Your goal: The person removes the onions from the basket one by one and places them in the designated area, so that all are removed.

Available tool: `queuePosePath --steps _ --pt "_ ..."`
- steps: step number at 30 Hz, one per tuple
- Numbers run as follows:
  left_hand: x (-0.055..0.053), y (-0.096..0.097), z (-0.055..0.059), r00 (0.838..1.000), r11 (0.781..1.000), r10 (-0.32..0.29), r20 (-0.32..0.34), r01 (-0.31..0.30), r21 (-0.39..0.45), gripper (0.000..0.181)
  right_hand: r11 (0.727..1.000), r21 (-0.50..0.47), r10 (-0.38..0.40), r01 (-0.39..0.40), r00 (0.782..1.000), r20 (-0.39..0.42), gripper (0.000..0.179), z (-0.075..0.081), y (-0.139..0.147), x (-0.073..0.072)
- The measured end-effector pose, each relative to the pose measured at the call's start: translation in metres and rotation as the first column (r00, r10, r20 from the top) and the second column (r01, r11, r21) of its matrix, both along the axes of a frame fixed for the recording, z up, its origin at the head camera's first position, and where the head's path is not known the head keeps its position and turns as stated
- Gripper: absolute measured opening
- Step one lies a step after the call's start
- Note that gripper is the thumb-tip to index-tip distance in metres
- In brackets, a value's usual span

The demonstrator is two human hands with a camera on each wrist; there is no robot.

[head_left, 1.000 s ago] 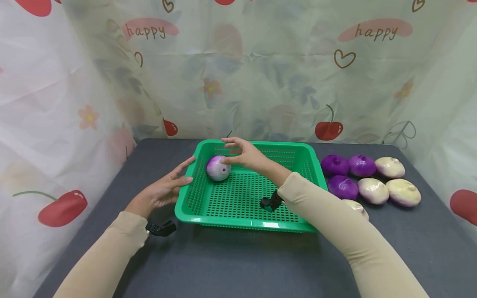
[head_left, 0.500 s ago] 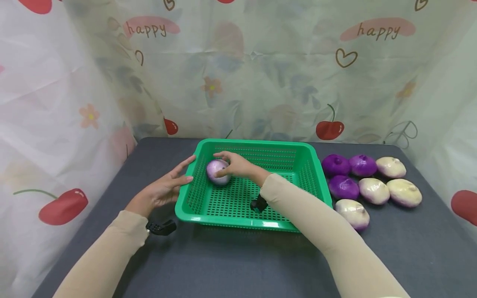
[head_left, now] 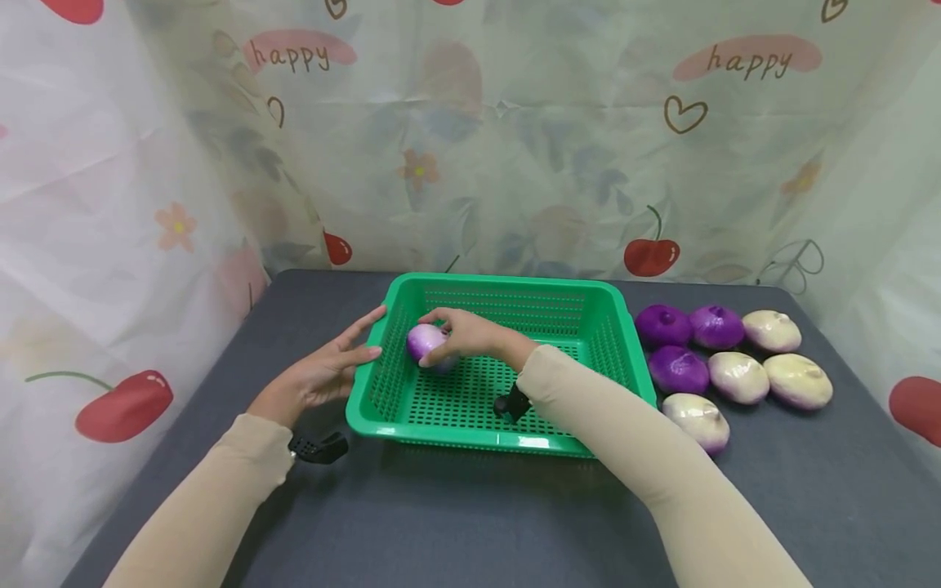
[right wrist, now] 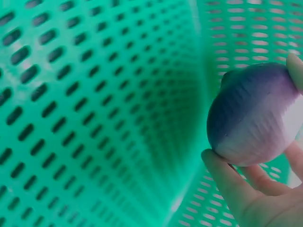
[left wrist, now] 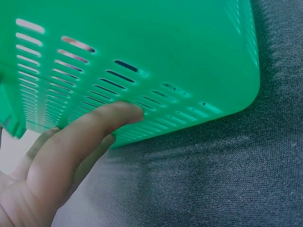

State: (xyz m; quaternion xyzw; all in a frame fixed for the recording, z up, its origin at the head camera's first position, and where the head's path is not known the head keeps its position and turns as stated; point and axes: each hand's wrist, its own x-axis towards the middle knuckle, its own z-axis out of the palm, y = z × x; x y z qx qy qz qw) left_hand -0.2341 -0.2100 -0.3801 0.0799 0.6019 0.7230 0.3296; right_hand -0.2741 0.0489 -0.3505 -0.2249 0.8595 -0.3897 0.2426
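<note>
In the head view, a purple-and-white turnip [head_left: 425,343] is at the left inside of a green plastic basket [head_left: 507,443]. My right hand [head_left: 470,335] grips it, thumb on the near side and fingers over the far side. Seen from the right wrist, the turnip [right wrist: 255,116] shows a dark purple end with a small nub, and the fingertips hold its edges. My left hand [head_left: 316,376] touches the basket's left side with extended fingers. In the left wrist view, the left hand's fingers [left wrist: 118,113] rest against the slotted outer wall [left wrist: 180,52].
To the right of the basket, several more turnips lie on the dark grey table [head_left: 470,523]: purple ones [head_left: 678,370] and cream-white ones [head_left: 797,380]. One pale turnip [head_left: 697,422] lies close to my right sleeve [head_left: 625,441]. Patterned curtains [head_left: 544,147] enclose the back and sides.
My right hand has come down and slightly left from above the turnip and now grips it. The turnip has turned, its purple part facing differently. My left hand has stayed on the basket.
</note>
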Motion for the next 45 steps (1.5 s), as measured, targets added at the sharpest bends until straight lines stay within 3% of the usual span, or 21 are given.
queuePosePath --steps 5,10,16,22,26,29,35,37,45 --pt "0.0 0.001 0.001 1.0 1.0 0.006 -0.006 -0.006 -0.006 0.069 0.986 -0.148 -0.065 0.076 0.995 0.077 0.072 0.02 0.022 -0.001" --pt "-0.001 0.001 0.001 1.0 1.0 0.016 -0.006 -0.016 0.004 0.069 0.94 -0.29 -0.146 0.182 0.979 0.142 0.072 0.045 0.054 0.002" --pt "0.002 0.001 0.003 1.0 1.0 0.02 0.002 -0.02 0.019 0.072 0.848 -0.453 -0.219 0.274 0.961 0.171 0.067 0.075 0.1 0.017" --pt "0.002 0.001 0.004 1.0 1.0 0.019 0.0 -0.019 0.019 0.072 0.764 -0.562 -0.334 0.316 0.94 0.074 0.061 0.099 0.153 0.04" --pt "0.002 0.001 0.003 1.0 1.0 0.018 0.002 -0.018 0.021 0.071 0.644 -0.713 -0.328 0.28 0.942 0.073 0.054 0.108 0.187 0.059" --pt "0.002 0.002 0.003 1.0 1.0 0.019 0.004 -0.019 0.021 0.071 0.536 -0.806 -0.316 0.253 0.945 0.086 0.053 0.11 0.21 0.074" --pt "0.002 0.002 0.001 1.0 0.999 0.029 0.007 -0.029 0.016 0.071 0.385 -0.894 -0.361 0.23 0.929 0.083 0.052 0.1 0.253 0.094" --pt "0.002 0.002 0.002 1.0 0.999 0.03 0.007 -0.03 0.017 0.071 0.347 -0.911 -0.375 0.223 0.923 0.084 0.053 0.094 0.267 0.1" --pt "0.001 0.002 0.001 1.0 0.999 0.025 0.008 -0.025 0.03 0.071 0.314 -0.92 -0.474 0.235 0.878 0.063 0.062 0.065 0.315 0.125"
